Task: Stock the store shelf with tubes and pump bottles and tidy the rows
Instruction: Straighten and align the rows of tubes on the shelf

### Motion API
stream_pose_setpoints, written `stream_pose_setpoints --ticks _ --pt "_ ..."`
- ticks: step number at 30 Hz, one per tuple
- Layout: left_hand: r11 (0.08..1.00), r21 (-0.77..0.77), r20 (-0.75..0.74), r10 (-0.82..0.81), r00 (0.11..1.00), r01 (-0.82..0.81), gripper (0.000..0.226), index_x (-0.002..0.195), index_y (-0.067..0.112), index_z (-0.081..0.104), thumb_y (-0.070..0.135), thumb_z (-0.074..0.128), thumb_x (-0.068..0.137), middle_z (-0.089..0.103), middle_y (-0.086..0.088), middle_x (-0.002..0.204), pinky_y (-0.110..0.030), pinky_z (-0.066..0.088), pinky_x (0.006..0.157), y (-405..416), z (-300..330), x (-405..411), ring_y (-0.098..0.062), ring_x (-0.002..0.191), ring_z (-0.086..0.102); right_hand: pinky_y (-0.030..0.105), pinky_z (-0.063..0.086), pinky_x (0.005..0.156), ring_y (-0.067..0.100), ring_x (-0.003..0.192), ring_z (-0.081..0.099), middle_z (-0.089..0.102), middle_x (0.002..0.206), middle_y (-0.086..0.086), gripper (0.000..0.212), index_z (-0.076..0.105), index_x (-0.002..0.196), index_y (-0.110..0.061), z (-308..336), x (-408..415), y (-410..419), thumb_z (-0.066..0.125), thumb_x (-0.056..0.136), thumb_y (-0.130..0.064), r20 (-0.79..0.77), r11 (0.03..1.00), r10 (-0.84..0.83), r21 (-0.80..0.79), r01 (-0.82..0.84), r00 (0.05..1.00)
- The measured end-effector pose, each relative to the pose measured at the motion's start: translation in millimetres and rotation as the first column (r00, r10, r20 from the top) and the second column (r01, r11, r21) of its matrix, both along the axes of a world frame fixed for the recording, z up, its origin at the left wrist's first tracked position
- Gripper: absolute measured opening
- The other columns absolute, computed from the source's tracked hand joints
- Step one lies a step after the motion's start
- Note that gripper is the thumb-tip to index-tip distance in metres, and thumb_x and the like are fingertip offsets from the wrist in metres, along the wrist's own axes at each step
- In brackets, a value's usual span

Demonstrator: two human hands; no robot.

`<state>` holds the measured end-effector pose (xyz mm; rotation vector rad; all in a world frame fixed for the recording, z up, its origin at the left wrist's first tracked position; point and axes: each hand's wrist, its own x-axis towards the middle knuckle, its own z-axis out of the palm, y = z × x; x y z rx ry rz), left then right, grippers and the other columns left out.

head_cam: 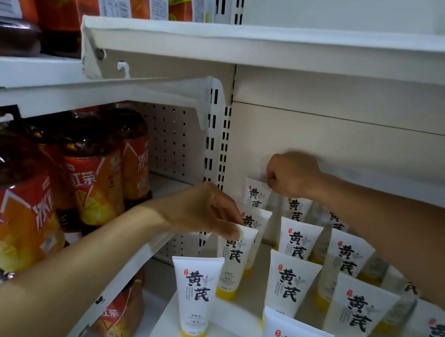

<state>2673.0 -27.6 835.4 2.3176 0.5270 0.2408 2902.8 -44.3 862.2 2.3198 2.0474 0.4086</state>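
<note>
Several white tubes with yellow caps and black characters stand cap-down in rows on the white shelf (245, 311). My left hand (203, 209) pinches the top edge of the second tube (234, 260) in the leftmost row. My right hand (291, 176) reaches to the back of that row and grips the top of the rear tube (255, 194) against the back panel. A front tube (196, 295) stands alone at the shelf's left corner. No pump bottles are in view.
Large iced-tea bottles (19, 212) with red and orange labels fill the neighbouring shelves to the left. A white upper shelf (263, 49) overhangs the tubes. A slotted upright (218, 150) and perforated panel divide the two bays.
</note>
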Motion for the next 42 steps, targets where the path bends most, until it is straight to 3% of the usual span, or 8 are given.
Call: stream_pose_setpoints --ticks 10,13,16,20,29,36,39,42 --pt "1.000 -0.019 -0.015 0.014 1.000 -0.014 0.017 0.099 0.017 0.074 0.017 0.074 0.082 0.075 0.004 0.098 -0.034 0.056 0.088 -3.9 2.4 -1.1 -0.013 0.093 0.070 0.030 0.051 0.067 0.018 0.076 0.065 0.072 0.085 -0.001 0.020 0.072 0.084 -0.016 5.5 4.7 -10.5 0.062 0.088 -0.033 -0.091 0.993 0.074 0.102 -0.064 0.993" --pt "0.999 -0.038 -0.025 0.027 0.999 -0.028 0.011 0.093 0.023 0.074 0.017 0.073 0.084 0.075 0.005 0.095 -0.033 0.059 0.077 -4.1 2.6 -2.3 -0.020 0.093 0.069 0.024 0.036 0.057 0.005 0.059 0.052 0.058 0.064 -0.012 0.033 0.061 0.066 -0.024 16.9 -6.8 -32.1 0.059 0.091 -0.045 -0.309 0.979 0.204 0.094 -0.184 0.929" --pt "0.997 -0.061 -0.011 0.043 0.999 -0.043 0.011 0.088 0.025 0.074 0.015 0.071 0.085 0.075 0.006 0.091 -0.025 0.057 0.062 -6.3 3.0 -1.0 -0.022 0.085 0.069 0.025 0.035 0.055 0.008 0.048 0.041 0.046 0.052 -0.009 0.046 0.056 0.060 -0.017 19.7 -19.7 -50.7 0.060 0.089 -0.053 -0.459 0.961 0.232 -0.030 -0.276 0.857" --pt "0.996 -0.054 0.003 0.077 0.997 -0.077 0.010 0.087 0.021 0.075 0.013 0.071 0.085 0.076 0.004 0.088 -0.027 0.060 0.069 -8.4 2.8 -0.4 -0.022 0.084 0.071 0.028 0.050 0.066 0.007 0.071 0.063 0.068 0.077 -0.012 0.031 0.073 0.086 -0.025 9.4 -28.7 -57.6 0.065 0.084 -0.055 -0.408 0.951 0.193 -0.144 -0.272 0.892" --pt "0.993 0.015 -0.028 0.117 0.993 -0.116 0.010 0.082 0.029 0.076 0.019 0.073 0.084 0.075 0.007 0.085 -0.039 0.060 0.081 -17.8 4.8 -1.2 -0.020 0.081 0.072 0.030 0.052 0.077 0.009 0.083 0.065 0.070 0.090 -0.013 0.032 0.072 0.096 -0.028 9.0 -33.5 -69.4 0.062 0.085 -0.056 -0.350 0.963 0.204 -0.099 -0.253 0.914" --pt "0.994 -0.003 -0.006 0.113 0.994 -0.114 0.013 0.080 0.029 0.077 0.017 0.073 0.084 0.076 0.006 0.086 -0.042 0.059 0.082 -27.4 5.2 -1.8 -0.020 0.084 0.072 0.030 0.038 0.082 0.009 0.102 0.054 0.058 0.107 -0.015 0.028 0.068 0.105 -0.027 16.9 -36.1 -81.3 0.061 0.089 -0.048 -0.276 0.951 0.306 0.044 -0.306 0.911" --pt "0.993 -0.001 -0.001 0.115 0.993 -0.115 0.012 0.081 0.028 0.076 0.017 0.073 0.084 0.076 0.007 0.084 -0.037 0.060 0.081 -29.3 5.9 -2.6 -0.017 0.081 0.072 0.029 0.047 0.076 0.007 0.081 0.061 0.066 0.085 -0.015 0.020 0.073 0.089 -0.024 20.1 -42.1 -89.1 0.063 0.089 -0.042 -0.419 0.933 0.347 0.061 -0.355 0.839" --pt "0.990 -0.002 0.008 0.138 0.990 -0.138 0.006 0.087 0.019 0.078 0.018 0.075 0.082 0.076 0.004 0.084 -0.037 0.060 0.081 -29.8 4.6 -4.6 -0.019 0.082 0.072 0.025 0.041 0.058 0.005 0.051 0.047 0.058 0.057 -0.009 0.029 0.070 0.069 -0.024 20.2 -50.6 -97.7 0.065 0.088 -0.046 -0.545 0.900 0.333 -0.059 -0.431 0.770"
